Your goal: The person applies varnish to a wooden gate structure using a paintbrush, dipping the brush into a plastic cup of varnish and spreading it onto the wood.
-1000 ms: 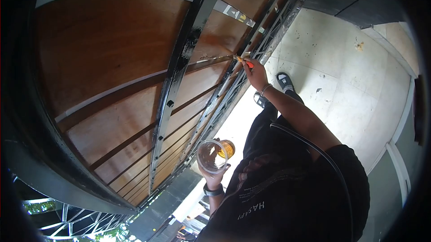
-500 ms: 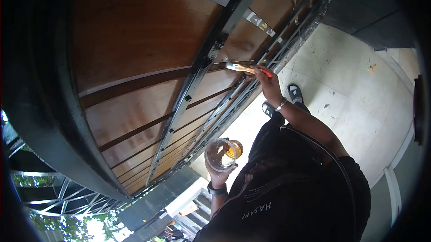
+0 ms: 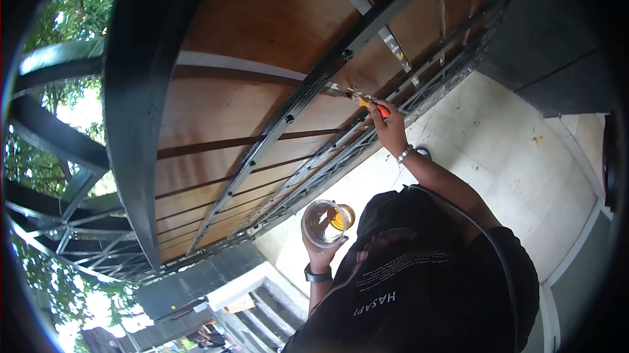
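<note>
My right hand [image 3: 390,129] is closed round a paintbrush [image 3: 381,110] with an orange-red handle. The brush's bristle end points left, at a narrow strip between brown wooden panels [image 3: 259,15]. My left hand [image 3: 320,253] grips a clear plastic cup [image 3: 321,241], held open side up in front of my body. Amber liquid [image 3: 339,217] shows at the cup's far end. Some of the cup's inner wall looks smeared brown.
Black metal beams [image 3: 308,94] with bolts cross the panels. A curved black frame [image 3: 141,110] stands at the left, with trees [image 3: 59,287] beyond. Pale floor tiles [image 3: 485,150] with specks lie below; steps [image 3: 262,310] appear at the bottom.
The view has shifted, so the panels sit further right and more trees show at left. My right hand and the brush are slightly lower in view; the cup stays nearly in place.
</note>
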Demonstrator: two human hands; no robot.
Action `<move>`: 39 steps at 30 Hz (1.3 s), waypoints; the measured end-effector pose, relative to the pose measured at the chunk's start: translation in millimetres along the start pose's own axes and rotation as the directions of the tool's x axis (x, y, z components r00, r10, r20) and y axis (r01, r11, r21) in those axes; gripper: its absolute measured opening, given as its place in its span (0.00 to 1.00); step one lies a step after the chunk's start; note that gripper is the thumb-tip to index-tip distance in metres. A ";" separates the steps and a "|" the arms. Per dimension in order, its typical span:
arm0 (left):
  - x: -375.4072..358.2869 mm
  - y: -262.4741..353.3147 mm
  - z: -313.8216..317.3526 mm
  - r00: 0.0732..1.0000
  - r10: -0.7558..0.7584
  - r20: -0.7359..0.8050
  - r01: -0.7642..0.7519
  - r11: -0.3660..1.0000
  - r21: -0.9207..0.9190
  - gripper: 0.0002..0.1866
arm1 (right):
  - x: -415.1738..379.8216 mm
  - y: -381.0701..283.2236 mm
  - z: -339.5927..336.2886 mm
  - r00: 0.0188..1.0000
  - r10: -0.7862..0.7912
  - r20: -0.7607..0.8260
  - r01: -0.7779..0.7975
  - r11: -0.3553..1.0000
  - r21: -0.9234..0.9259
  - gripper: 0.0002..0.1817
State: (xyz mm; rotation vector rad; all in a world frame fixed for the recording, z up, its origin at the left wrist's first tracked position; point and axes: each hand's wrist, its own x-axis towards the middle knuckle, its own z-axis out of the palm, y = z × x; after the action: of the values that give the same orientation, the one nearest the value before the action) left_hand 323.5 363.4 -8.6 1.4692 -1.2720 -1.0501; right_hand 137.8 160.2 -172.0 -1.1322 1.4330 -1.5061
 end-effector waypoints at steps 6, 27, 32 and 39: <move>-42.1 -1.1 9.8 0.992 0.003 -0.127 -0.009 0.999 -0.049 0.53 | -7.8 -49.2 -18.5 0.986 0.052 0.161 -0.139 0.790 0.598 0.18; -245.0 5.7 170.4 0.773 -0.107 -0.625 0.081 0.994 -0.070 0.49 | -95.8 -105.9 -178.2 0.666 0.168 0.727 -0.447 0.870 0.209 0.15; -245.5 18.8 207.2 0.782 -0.054 -0.621 0.055 0.998 -0.018 0.46 | -76.7 -195.9 -227.4 0.451 -0.077 0.889 -0.387 0.881 0.273 0.14; -211.1 45.1 255.1 0.760 0.032 -0.649 0.089 0.984 0.154 0.49 | -34.0 -268.0 -285.7 0.118 -0.462 0.879 0.132 0.885 0.447 0.08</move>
State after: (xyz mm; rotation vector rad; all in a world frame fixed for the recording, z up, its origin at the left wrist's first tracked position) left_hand 43.2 545.2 -15.9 1.7817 -0.8402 -0.3631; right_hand -107.4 308.6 97.2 -1.7887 0.0175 -0.7099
